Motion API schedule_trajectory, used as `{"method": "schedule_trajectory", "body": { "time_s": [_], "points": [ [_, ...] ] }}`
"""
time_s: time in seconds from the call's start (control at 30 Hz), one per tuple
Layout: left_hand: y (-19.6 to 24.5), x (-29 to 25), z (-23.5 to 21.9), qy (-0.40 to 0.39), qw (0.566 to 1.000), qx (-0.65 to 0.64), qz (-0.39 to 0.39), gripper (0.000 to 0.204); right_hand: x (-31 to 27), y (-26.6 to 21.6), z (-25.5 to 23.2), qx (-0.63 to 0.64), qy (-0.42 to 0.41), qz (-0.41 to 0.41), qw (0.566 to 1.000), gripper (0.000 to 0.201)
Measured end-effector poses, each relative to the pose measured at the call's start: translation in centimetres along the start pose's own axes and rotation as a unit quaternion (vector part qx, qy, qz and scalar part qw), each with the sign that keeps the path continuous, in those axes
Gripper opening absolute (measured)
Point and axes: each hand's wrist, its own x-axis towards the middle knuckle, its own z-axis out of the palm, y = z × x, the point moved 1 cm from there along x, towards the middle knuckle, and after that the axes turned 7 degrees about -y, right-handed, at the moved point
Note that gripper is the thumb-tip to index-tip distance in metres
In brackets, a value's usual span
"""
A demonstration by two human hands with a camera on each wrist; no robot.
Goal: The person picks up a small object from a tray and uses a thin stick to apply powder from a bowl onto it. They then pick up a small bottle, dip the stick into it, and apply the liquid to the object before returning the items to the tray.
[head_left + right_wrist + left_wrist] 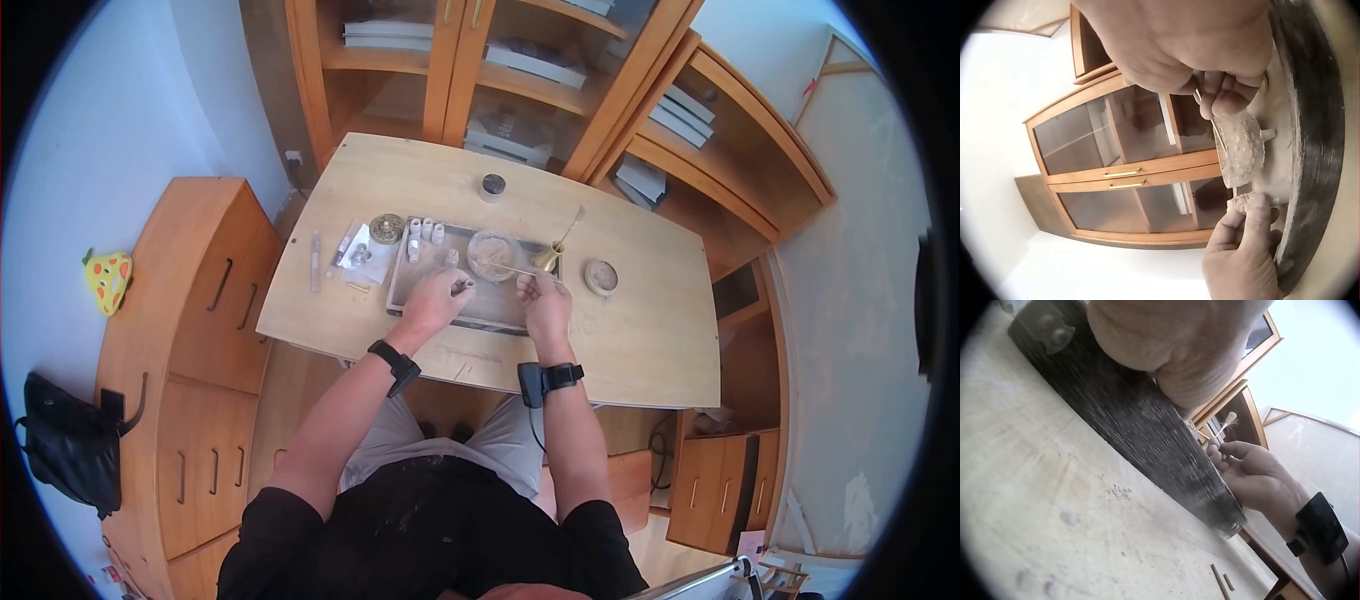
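Thumb and fingers of the left hand (437, 303) (1244, 259) pinch a small pale, ridged piece (1247, 202) above the dark-edged tray (397, 290). The right hand (547, 312) (1260, 478) (1191, 47) holds a thin stick (519, 270) (1219, 139), whose far end reaches into a textured glass bowl (495, 257) (1239, 153) of powdery material. In the left wrist view, the left hand (1175, 344) is above the tray's dark side wall (1147, 425), and its fingertips are hidden.
Small white bottles (414, 246) stand at the tray's left end, near a round tin (387, 228). A brass vase (548, 256) holding a brush is at its right, beside a round container (601, 277). A dark-topped jar (492, 187) stands farther back; thin sticks (1220, 581) lie near the front edge.
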Motion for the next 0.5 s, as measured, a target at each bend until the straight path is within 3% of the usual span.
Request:
{"method": "schedule_trajectory", "body": {
  "time_s": [0.23,0.5],
  "points": [
    [0.2,-0.1,-0.2,0.002,1.0,0.004,0.003,0.025,-1.4,-0.7,-0.4,0.018,-0.03,-0.001,0.999,0.022],
    [0.2,-0.1,-0.1,0.007,1.0,0.014,0.02,0.026,-3.9,-0.8,0.7,-0.059,-0.044,-0.046,0.996,0.019]
  ]
}}
